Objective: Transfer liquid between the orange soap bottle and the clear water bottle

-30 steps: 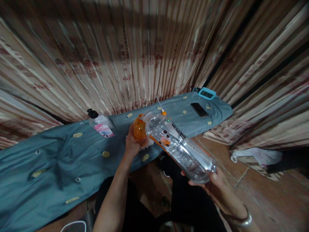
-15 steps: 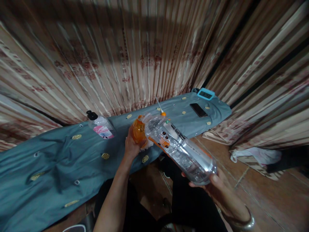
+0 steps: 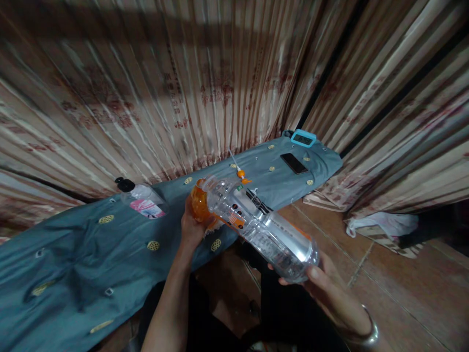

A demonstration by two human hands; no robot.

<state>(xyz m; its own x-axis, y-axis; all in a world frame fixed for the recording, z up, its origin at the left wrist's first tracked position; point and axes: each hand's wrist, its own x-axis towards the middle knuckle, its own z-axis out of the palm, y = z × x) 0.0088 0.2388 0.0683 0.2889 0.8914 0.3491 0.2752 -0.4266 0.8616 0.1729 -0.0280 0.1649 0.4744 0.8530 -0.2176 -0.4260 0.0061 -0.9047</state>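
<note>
A large clear plastic bottle (image 3: 264, 230) with an orange label lies tilted, its base in my right hand (image 3: 322, 283) and its mouth pointing at a small orange bottle (image 3: 201, 205). My left hand (image 3: 191, 227) grips that orange bottle at the edge of the blue-grey cloth (image 3: 88, 254) covering the table. The two bottles' mouths meet or nearly meet; I cannot tell if liquid flows.
On the cloth stand a clear bottle with a black cap and pink label (image 3: 141, 201), an orange-tipped nozzle (image 3: 239, 171), a dark phone (image 3: 293, 163) and a teal-framed device (image 3: 303, 138). Striped curtains (image 3: 220, 78) hang behind. White cloth (image 3: 384, 226) lies on the tiled floor.
The view has shifted slightly, so everything sits a little lower and to the left. Both hands keep their hold and the large bottle stays tilted toward the orange one.
</note>
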